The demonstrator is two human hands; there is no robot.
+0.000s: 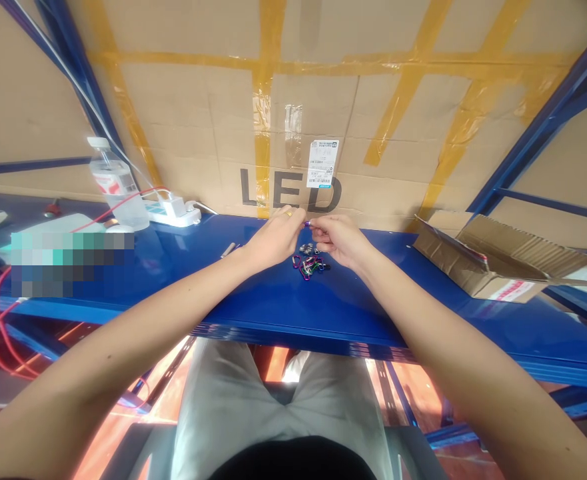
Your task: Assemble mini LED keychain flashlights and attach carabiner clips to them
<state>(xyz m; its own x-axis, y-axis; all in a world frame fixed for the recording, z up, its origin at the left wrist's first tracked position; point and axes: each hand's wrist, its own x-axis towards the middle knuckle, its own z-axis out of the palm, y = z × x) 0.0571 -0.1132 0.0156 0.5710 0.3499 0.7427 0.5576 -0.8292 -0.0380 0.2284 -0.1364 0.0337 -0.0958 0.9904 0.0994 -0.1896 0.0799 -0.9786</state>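
My left hand [276,235], with a ring on one finger, and my right hand [337,239] meet over the blue shelf [273,293]. Between their fingertips is a small purple carabiner [307,225], mostly hidden by the fingers. Both hands are closed in a pinch on it. Just below them lies a small heap of coloured carabiners [309,268], with red, green and purple ones among them. Behind the heap, close to my right fingers, are small silvery metal pieces [309,249], too small to make out fully.
An open cardboard box [483,260] stands at the right. On the left are a plastic bottle [116,187], a white power strip [173,212] with cables and a partly blurred device [68,233]. A large cardboard sheet [198,133] marked LED rises behind the shelf.
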